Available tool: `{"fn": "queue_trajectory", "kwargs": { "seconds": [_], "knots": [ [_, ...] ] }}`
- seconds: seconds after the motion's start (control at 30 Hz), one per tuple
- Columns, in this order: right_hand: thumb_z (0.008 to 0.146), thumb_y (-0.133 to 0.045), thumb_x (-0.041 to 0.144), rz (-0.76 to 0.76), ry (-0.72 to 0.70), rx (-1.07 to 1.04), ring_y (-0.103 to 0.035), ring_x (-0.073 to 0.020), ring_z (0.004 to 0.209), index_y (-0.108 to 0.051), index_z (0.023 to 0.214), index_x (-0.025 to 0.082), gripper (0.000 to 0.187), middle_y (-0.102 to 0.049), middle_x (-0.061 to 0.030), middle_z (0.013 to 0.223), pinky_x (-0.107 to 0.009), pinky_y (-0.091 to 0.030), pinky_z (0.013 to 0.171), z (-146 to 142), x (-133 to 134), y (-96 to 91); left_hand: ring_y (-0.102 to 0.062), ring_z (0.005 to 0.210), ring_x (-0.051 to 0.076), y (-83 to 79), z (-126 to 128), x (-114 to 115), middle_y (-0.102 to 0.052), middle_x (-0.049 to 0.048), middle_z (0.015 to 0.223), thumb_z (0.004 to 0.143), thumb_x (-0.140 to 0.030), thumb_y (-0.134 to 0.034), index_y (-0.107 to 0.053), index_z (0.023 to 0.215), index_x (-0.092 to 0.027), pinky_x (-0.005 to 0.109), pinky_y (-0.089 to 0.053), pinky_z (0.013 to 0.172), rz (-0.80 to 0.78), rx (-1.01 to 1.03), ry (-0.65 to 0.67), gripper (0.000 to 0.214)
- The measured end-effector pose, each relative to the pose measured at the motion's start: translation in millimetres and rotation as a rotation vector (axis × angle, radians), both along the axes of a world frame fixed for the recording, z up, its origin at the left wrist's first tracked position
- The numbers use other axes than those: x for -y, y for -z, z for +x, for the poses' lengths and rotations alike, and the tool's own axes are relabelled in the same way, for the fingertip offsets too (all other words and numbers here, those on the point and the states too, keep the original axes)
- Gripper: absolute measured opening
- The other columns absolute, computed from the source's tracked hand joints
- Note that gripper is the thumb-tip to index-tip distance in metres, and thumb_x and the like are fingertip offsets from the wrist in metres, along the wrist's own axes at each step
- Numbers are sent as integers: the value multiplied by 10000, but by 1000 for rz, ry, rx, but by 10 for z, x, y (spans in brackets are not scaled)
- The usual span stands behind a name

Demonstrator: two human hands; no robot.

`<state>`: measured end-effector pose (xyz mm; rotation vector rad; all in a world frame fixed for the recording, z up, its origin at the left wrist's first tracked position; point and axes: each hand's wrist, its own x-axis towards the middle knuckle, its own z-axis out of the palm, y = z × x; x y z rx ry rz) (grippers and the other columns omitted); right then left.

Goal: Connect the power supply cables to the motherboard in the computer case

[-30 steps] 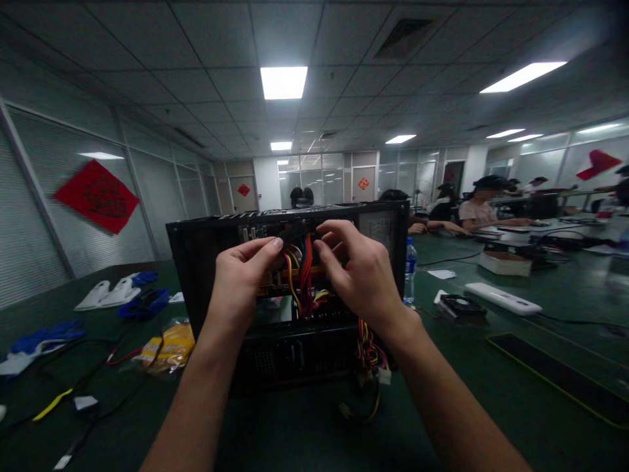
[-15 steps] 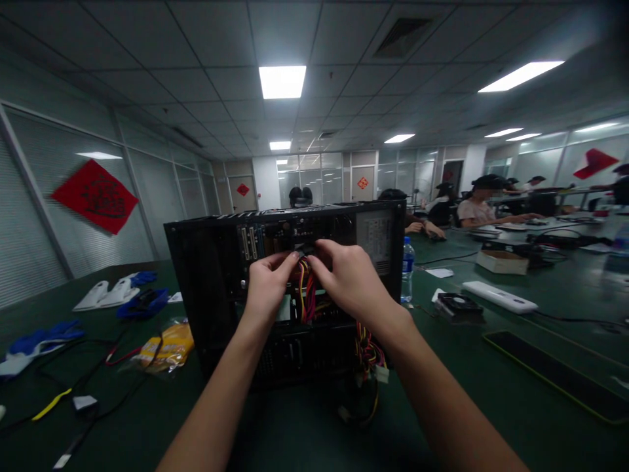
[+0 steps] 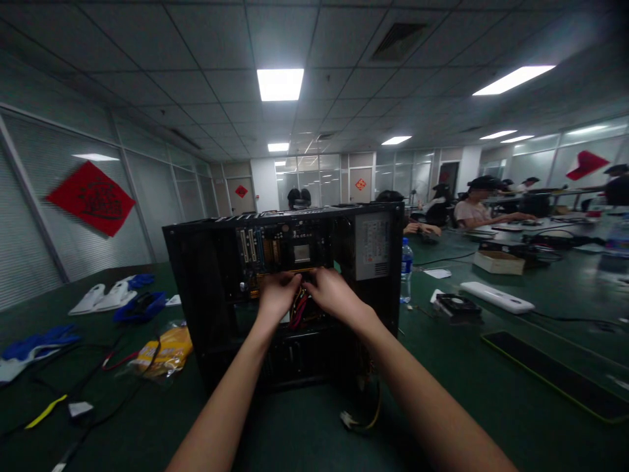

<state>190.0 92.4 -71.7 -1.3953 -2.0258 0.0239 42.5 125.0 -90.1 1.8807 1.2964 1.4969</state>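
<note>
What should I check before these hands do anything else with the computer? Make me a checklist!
1. Open side of the computer case faces the person: ok.
2. Left hand and right hand both by the coloured cables: ok.
3. What's between the fingertips lined up properly: cannot tell, the fingers hide it.
4. All cables tucked inside: not ok, a pale plug sits outside, in front of the case.
5. Water bottle standing upright: ok, it's beside the case.

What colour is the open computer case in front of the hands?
The computer case is black; the head view shows it best.
</note>
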Motion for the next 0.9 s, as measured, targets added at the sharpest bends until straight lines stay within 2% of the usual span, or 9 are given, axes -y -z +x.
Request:
{"fn": "queue_trajectory", "kwargs": {
  "seconds": [0.07,0.13,0.2,0.27,0.47,0.6,0.7,0.9],
  "knots": [
    [902,-645,184,-72,-60,-188,-700,-243,916,-713,878,110,104,-750,-130,917,-277,-494,770,4,-95,53,-645,663,219,52,-32,-54,-715,66,654,788,-341,-594,-723,652,-144,275,-389,602,-10,-39,-23,272],
    [852,-690,162,-228,-115,-541,-695,-193,729,-687,791,125,71,-719,-61,715,-246,-507,663,-5,-196,110,-632,638,221,95,-77,-100,-698,64,617,793,-366,-579,-720,638,-143,274,-373,584,-32,-64,-38,306],
    [822,-698,104,-386,-147,-900,-654,-146,568,-654,789,127,59,-656,-4,583,-226,-519,585,-25,-284,157,-623,610,225,127,-117,-131,-681,63,579,800,-399,-559,-716,623,-137,275,-364,564,-62,-74,-37,353],
    [823,-675,55,-461,-172,-1095,-637,-120,508,-634,836,123,81,-643,19,566,-225,-551,580,-46,-343,186,-629,614,232,147,-137,-147,-685,68,580,807,-427,-539,-721,633,-129,278,-372,560,-81,-69,-25,391],
    [885,-626,75,-507,-254,-1137,-625,-102,483,-667,829,98,73,-676,-12,601,-210,-579,549,-42,-348,172,-691,837,271,156,-99,-141,-770,106,841,828,-458,-519,-767,846,-112,292,-467,659,-87,-1,4,427],
    [911,-586,70,-505,-314,-1054,-642,-97,538,-693,833,87,134,-703,-29,659,-190,-578,560,18,-330,172,-692,890,287,94,-125,-83,-776,108,881,821,-458,-563,-777,835,-120,309,-483,707,-137,-19,62,400],
    [905,-587,69,-465,-260,-945,-685,-129,622,-701,875,85,120,-723,-42,719,-228,-600,632,59,-370,197,-696,856,270,22,-198,-13,-779,102,868,787,-453,-627,-789,834,-125,310,-493,718,-229,-61,175,369],
    [888,-598,74,-419,-193,-805,-703,-166,670,-731,891,73,133,-737,-60,756,-243,-572,645,115,-468,229,-698,900,236,-34,-275,59,-757,132,1077,763,-482,-673,-755,1080,-122,301,-513,785,-315,-83,303,487]
  ]
}}
